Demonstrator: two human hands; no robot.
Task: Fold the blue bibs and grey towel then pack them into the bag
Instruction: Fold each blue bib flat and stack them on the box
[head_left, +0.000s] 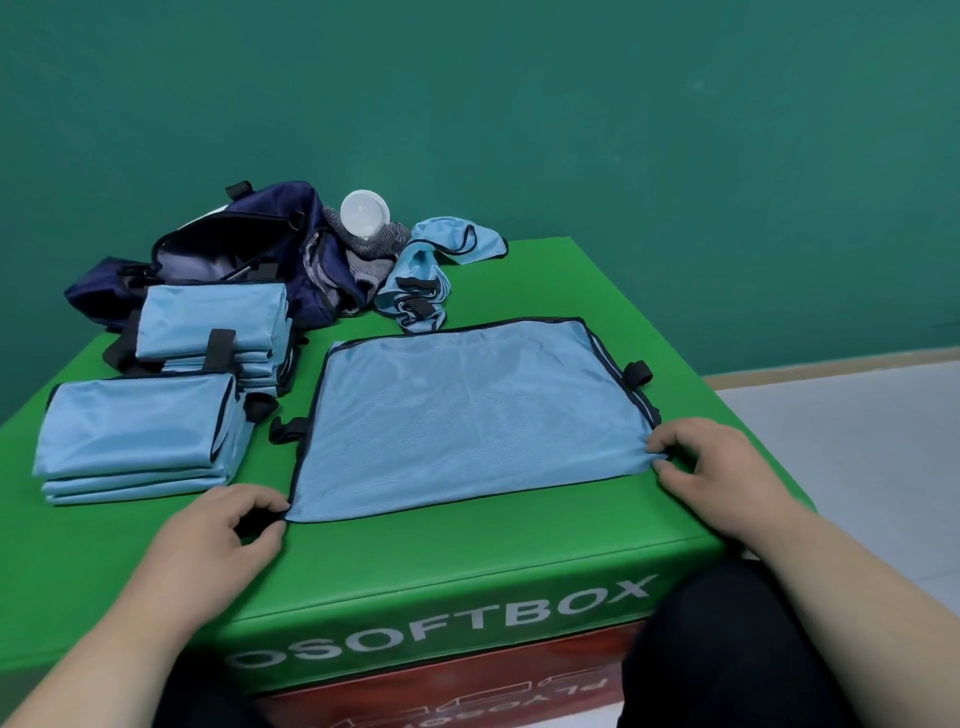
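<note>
The lettering on the front of the green padded box (467, 561) is cut off at the left, and both forearms run out of the bottom of the view. What lies inside the dark blue bag (234, 244) is hard to make out: its mouth gapes open at the far left of the box top, showing only dark lining. The grey towel (371, 254) is bunched at the bag's right end (in the opening or just against it, I cannot tell), with a white round object (364, 214) resting on top. To the right of the towel lie crumpled bibs (421, 286), unfolded. Two stacks of folded blue bibs sit on the left, the far stack (213, 322) touching the bag and the near stack (140, 431) just in front of it. One flat bib (467, 410) is spread in the middle. The left hand (228, 525) pinches its near left corner with curled fingers, and the right hand (711, 462) pinches its near right corner likewise
</note>
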